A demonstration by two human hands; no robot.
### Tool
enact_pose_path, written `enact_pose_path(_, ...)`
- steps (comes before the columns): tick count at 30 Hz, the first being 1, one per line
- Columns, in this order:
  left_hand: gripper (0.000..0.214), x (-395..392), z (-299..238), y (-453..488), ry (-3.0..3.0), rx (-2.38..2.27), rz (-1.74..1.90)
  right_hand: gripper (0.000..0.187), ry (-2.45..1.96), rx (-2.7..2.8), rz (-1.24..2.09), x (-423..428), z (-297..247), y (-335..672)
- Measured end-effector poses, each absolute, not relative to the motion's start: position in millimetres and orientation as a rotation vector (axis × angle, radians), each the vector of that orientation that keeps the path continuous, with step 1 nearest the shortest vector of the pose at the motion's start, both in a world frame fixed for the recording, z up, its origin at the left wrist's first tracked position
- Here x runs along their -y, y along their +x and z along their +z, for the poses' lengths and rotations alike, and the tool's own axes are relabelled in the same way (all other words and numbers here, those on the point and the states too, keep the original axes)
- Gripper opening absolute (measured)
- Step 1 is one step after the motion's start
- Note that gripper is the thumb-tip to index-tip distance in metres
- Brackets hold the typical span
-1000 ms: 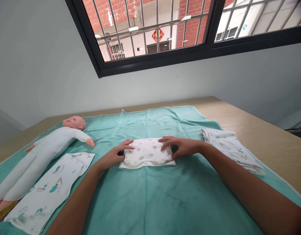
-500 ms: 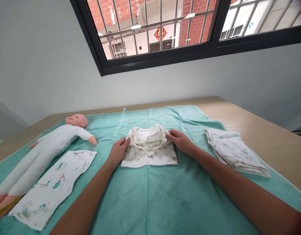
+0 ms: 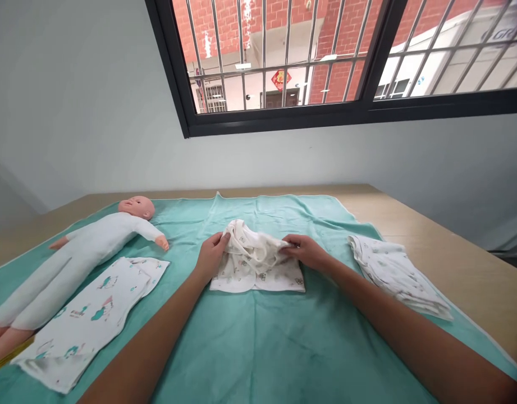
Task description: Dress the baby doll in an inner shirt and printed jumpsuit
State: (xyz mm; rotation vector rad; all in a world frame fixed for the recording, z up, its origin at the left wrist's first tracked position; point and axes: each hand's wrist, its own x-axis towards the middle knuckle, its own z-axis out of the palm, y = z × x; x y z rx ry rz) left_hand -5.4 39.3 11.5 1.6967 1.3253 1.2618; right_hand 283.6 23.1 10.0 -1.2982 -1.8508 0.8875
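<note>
A small white printed baby garment (image 3: 258,268) lies in the middle of a teal towel (image 3: 258,336). My left hand (image 3: 211,255) pinches its upper left edge. My right hand (image 3: 305,251) grips its upper right edge. Between the two hands the top layer is lifted and bunched, while the lower part lies flat on the towel.
A baby doll (image 3: 90,241) in a white suit lies at the left, with a patterned white cloth (image 3: 90,314) beside it. A second folded white garment (image 3: 393,269) sits at the right. The towel covers a wooden table (image 3: 472,264) below a barred window (image 3: 325,50).
The garment lay folded flat under both hands. The hands have since taken its upper edges and lifted the top layer, which now bunches up between them.
</note>
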Motion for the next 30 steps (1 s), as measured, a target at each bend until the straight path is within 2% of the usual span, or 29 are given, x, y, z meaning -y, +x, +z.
enact_pose_path(5, 0.04, -91.8, 23.7, 12.3, 1.67, -1.666, 1.26, 0.031, -1.452, 1.692, 0.579, -66.6, 19.2, 269.2)
enact_pose_path(9, 0.03, -139.1, 14.3, 19.6, 1.578, -1.853, 1.162, 0.028, -1.655, 1.536, 0.402, -103.7, 5.7, 262.2)
enact_pose_path(12, 0.026, -146.6, -1.1, 18.0, 1.634, -1.905, 1.165, 0.039, -1.698, 1.481, 0.344, -115.1, -11.8, 264.6)
enact_pose_path(16, 0.034, -128.0, -7.1, 20.4, 2.211, -1.733, 1.155, 0.037, -1.519, 1.73, 0.126, -108.1, -17.9, 263.6)
enact_pose_path(19, 0.041, -113.7, -4.5, 27.6, 2.609, -1.516, 0.859, 0.033, -1.367, 1.983, -0.053, -98.4, -12.7, 253.8)
enact_pose_path(24, 0.061, -94.7, -12.0, 25.4, 2.643, -1.434, 0.278, 0.047, -1.419, 2.388, 0.012, -87.7, -13.2, 239.0)
enact_pose_path(27, 0.06, -82.8, -17.4, 14.8, 2.608, -1.428, 0.217, 0.059, -1.522, 2.462, 0.062, -84.7, -15.3, 237.3)
enact_pose_path(30, 0.057, -76.3, -19.7, 4.9, 2.524, -1.554, 0.283, 0.061, -1.627, 2.39, 0.1, -84.3, -14.6, 237.2)
